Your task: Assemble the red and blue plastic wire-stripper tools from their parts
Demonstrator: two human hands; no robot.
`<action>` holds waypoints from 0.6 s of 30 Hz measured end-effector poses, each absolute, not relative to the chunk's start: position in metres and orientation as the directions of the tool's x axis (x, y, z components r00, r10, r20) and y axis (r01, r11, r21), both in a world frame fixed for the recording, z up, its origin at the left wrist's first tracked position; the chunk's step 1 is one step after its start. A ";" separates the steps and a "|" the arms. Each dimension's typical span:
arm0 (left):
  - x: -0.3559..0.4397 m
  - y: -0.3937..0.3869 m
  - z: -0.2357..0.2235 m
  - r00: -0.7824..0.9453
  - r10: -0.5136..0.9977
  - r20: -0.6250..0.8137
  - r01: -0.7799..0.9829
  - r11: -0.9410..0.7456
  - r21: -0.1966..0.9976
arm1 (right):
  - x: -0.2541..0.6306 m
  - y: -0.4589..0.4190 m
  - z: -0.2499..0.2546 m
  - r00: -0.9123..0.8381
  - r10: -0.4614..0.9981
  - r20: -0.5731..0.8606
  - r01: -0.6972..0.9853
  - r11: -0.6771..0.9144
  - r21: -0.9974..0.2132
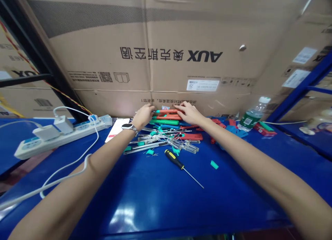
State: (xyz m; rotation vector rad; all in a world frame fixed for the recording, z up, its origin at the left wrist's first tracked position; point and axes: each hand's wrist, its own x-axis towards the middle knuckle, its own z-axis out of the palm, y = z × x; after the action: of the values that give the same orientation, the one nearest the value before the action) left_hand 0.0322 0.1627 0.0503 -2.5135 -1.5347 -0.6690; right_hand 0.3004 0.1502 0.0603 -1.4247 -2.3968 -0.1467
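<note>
At the back of the pile, a long orange tool (166, 111) with a teal piece at its left end lies between my hands. My left hand (144, 115), with a watch (127, 126) on its wrist, has curled fingers closed at the tool's left end. My right hand (190, 113) pinches its right end, the fingertips partly hidden. Just below are another orange tool (168, 117) and a green one (166, 122). Nearer to me lie clear-handled screwdrivers (190, 147), a red-handled tool (190, 136) and small teal caps (149, 152).
A black-and-yellow screwdriver (174, 159) lies in front of the pile, with a loose teal piece (214, 164) to its right. A white power strip (77, 129) with cables is at left; a water bottle (252, 115) stands at right. A large cardboard box (166, 32) walls off the back.
</note>
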 end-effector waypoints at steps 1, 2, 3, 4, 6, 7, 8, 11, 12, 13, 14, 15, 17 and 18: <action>0.031 0.163 0.046 0.396 0.817 0.419 0.868 -0.482 0.119 | 0.301 0.149 0.057 -0.428 0.838 0.338 0.867 0.486 -0.110; 0.030 0.162 0.042 0.407 0.815 0.412 0.865 -0.489 0.112 | 0.301 0.147 0.054 -0.419 0.846 0.329 0.867 0.481 -0.133; 0.028 0.161 0.039 0.418 0.809 0.414 0.860 -0.499 0.106 | 0.301 0.145 0.052 -0.408 0.854 0.323 0.867 0.474 -0.156; 0.027 0.159 0.037 0.426 0.800 0.423 0.854 -0.510 0.105 | 0.301 0.142 0.051 -0.399 0.858 0.322 0.865 0.469 -0.179; 0.026 0.155 0.036 0.429 0.780 0.456 0.843 -0.527 0.109 | 0.302 0.137 0.051 -0.384 0.859 0.339 0.857 0.468 -0.216; 0.026 0.152 0.037 0.427 0.770 0.474 0.839 -0.533 0.111 | 0.304 0.134 0.052 -0.377 0.855 0.355 0.852 0.471 -0.229; 0.027 0.149 0.039 0.427 0.760 0.489 0.836 -0.539 0.108 | 0.307 0.132 0.053 -0.369 0.850 0.376 0.847 0.474 -0.241; 0.040 0.137 0.052 0.467 0.715 0.520 0.810 -0.582 0.073 | 0.327 0.122 0.059 -0.338 0.832 0.441 0.835 0.481 -0.267; 0.048 0.133 0.057 0.491 0.691 0.530 0.792 -0.608 0.058 | 0.336 0.117 0.061 -0.326 0.827 0.458 0.835 0.479 -0.270; 0.058 0.129 0.063 0.518 0.666 0.537 0.770 -0.636 0.046 | 0.347 0.112 0.061 -0.311 0.825 0.471 0.840 0.471 -0.270; 0.071 0.124 0.068 0.539 0.642 0.545 0.750 -0.661 0.038 | 0.358 0.105 0.062 -0.293 0.828 0.478 0.850 0.454 -0.266; 0.085 0.120 0.073 0.566 0.619 0.544 0.726 -0.687 0.027 | 0.370 0.097 0.061 -0.269 0.837 0.477 0.866 0.427 -0.260; 0.117 0.113 0.079 0.623 0.577 0.528 0.671 -0.741 0.019 | 0.391 0.078 0.058 -0.216 0.868 0.447 0.905 0.350 -0.241; 0.133 0.109 0.080 0.652 0.566 0.504 0.646 -0.763 0.022 | 0.400 0.068 0.056 -0.190 0.886 0.423 0.924 0.307 -0.228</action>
State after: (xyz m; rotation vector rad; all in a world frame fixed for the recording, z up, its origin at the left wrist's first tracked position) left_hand 0.1330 0.1094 0.0801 -2.7076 -1.0014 -0.7441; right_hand 0.4000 0.0681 0.0556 -1.6026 -2.1028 -0.1058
